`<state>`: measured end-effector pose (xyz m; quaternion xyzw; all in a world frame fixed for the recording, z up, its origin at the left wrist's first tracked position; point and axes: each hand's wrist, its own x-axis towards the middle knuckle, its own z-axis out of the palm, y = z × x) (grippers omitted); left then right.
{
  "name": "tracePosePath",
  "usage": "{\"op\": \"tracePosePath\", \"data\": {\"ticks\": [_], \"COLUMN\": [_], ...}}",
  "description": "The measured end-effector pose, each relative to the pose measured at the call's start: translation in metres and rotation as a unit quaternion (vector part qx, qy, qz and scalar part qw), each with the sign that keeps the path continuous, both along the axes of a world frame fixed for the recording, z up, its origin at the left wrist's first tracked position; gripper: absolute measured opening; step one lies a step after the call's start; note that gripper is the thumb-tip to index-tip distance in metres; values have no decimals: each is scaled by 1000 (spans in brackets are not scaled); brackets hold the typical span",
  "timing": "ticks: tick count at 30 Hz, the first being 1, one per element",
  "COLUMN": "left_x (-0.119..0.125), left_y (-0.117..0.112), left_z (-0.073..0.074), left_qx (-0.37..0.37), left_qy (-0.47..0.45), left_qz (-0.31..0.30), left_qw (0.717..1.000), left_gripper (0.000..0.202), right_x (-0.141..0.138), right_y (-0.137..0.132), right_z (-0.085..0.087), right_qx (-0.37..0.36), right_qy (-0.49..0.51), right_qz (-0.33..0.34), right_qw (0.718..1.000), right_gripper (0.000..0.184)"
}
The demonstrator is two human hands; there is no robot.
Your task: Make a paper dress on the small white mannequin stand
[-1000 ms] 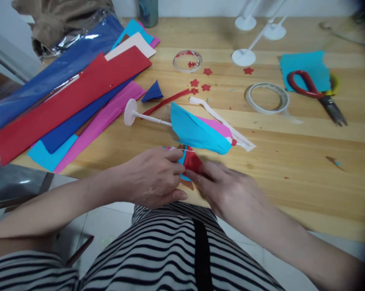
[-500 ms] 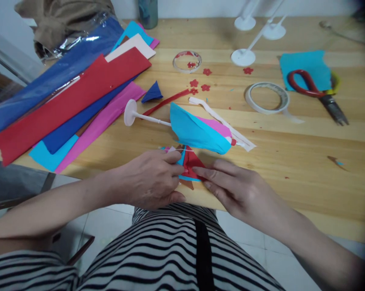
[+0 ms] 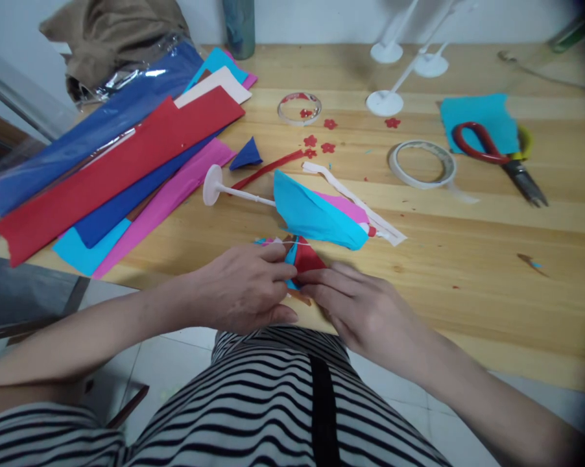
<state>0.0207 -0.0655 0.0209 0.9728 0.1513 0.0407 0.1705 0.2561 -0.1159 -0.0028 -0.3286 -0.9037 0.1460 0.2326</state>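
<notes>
A white stand [image 3: 212,185] lies on its side on the table [image 3: 467,272], with a light blue sheet [image 3: 316,217] over its right end. The small red piece [image 3: 310,256] is on the person's side of the stand, close to that sheet, and a light blue bit [image 3: 291,259] peeks out at its left edge. Both hands are also on the person's side of the stand. The left hand [image 3: 248,285] has curled fingers, with some tips on the small bits and the thumb held apart. The right hand [image 3: 360,298] has its fingers close together, with the tips at the low edge of the red piece. I cannot tell if either hand is pinching, because the undersides are hidden.

To do this neatly, the left hand should press gently so nothing slides, while the right fingers line up the edges and smooth them flat. A thin white thread [image 3: 296,243] is near the stand's sheet, so mind that it does not get caught. The scissors [image 3: 519,175] are well to the right of the stand
</notes>
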Motion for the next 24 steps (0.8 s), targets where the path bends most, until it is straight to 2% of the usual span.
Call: {"op": "tracePosePath", "data": {"ticks": [5,9,12,15,18,21,24], "left_x": [-9,-16,-21,-24,-20,-11,-5], "left_y": [5,9,12,13,10,5,2], "left_z": [-3,-4,-1,5,7,1,-7], "left_qx": [-73,-152,-172,-157,-112,-58,-31], "left_qy": [-82,-126,-158,-183,-167,-129,-75], "left_qz": [13,28,44,74,42,-3,-9], "left_qw": [994,980,971,968,979,990,997], "left_gripper": [47,38,32,29,32,39,45], "right_x": [1,2,2,1,0,-1,0], "right_y": [-1,-3,-3,-4,-4,-3,-3], "right_z": [1,1,1,2,3,3,3], "right_qx": [-4,-15,-20,-15,10,24,6], "right_qy": [-8,-18,-29,-33,-35,-42,-41], "right_qz": [2,5,5,1,4,12,12], "right_qw": [1000,1000,999,999,999,999,999], "right_gripper": [35,35,35,35,32,31,34]}}
